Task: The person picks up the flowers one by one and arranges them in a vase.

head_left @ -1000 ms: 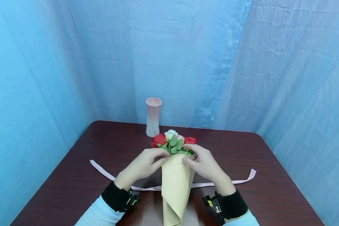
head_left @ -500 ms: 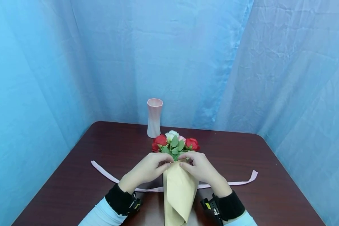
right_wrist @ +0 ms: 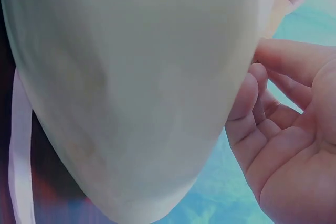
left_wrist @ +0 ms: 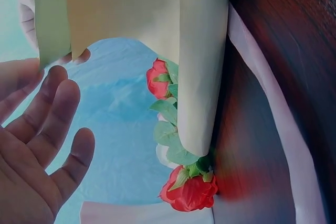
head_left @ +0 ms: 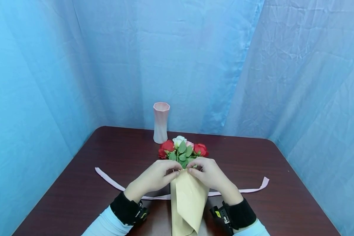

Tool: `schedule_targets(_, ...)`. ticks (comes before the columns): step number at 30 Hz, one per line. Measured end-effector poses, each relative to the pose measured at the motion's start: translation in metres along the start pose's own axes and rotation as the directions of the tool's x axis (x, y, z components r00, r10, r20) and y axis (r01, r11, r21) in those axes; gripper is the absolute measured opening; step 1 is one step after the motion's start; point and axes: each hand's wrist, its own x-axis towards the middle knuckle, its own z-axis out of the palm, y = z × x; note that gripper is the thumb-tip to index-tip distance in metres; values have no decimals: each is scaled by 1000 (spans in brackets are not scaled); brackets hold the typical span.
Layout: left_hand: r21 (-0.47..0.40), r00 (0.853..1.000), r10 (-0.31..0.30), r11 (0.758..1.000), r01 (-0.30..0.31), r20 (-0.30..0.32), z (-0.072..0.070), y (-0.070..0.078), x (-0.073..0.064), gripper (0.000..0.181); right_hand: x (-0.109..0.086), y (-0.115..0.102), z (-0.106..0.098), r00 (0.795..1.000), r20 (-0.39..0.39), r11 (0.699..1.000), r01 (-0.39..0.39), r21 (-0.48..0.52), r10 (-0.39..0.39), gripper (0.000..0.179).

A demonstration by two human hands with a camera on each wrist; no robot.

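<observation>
A bouquet of red roses (head_left: 201, 149), a white rose (head_left: 179, 141), a pink bloom and green leaves (head_left: 182, 156) lies wrapped in cream wrapping paper (head_left: 191, 196). My left hand (head_left: 154, 175) pinches the paper's top edge between thumb and fingers; in the left wrist view its other fingers (left_wrist: 67, 103) stay loosely spread. Close beside it, my right hand (head_left: 210, 172) pinches the same edge from the right, its lower fingers (right_wrist: 247, 98) curled behind the paper. The paper's front overlaps in a slanting fold. The stems are hidden inside.
A pale pink ribbon (head_left: 109, 179) runs across the dark wooden table (head_left: 283, 203) beneath the bouquet, ends out on both sides. Behind the flowers stands a pink and white vase (head_left: 161, 124). Blue curtains (head_left: 180, 65) surround the table.
Both hands have come closer together and a little nearer the body, drawing the paper's top edges inward. More of the flowers shows above the paper. Over the last half second little has moved.
</observation>
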Motion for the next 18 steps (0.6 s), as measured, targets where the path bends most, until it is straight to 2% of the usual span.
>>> schedule_targets(8,-34,1000,-19,999,19,-10,-3,0,-3,15,-1,1,-8,998,-37,998,-53,27,54,11)
schedule_targets(11,-32,999,-31,999,31,-11,-3,-1,-4,16,-3,1,-13,994,-4,989,-107,103,108,8)
schedule_targets(14,-33,999,-41,999,40,-9,-4,-2,-4,17,-6,1,-21,986,38,965,-166,205,162,5)
schedule_targets(18,-38,999,-51,998,51,-3,-5,-4,-4,17,-11,4,-31,980,69,939,-198,282,186,6)
